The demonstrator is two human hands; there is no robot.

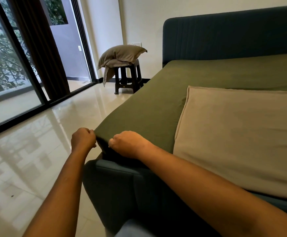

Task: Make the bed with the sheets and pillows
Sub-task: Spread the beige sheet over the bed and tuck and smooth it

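While left hand (83,139) and right hand (128,144) pinch green sheet (147,110) corner, both grips closed, bare floor (36,151) leftward.

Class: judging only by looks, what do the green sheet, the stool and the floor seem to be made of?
Green sheet: probably a matte knit or cotton cloth; it stretches smooth and bunches where both hands grip it.
Stool: likely moulded plastic; dark, one-piece legs with a slight sheen.
Floor: seemingly polished tile or stone; glossy, mirroring the window, with faint joint lines.
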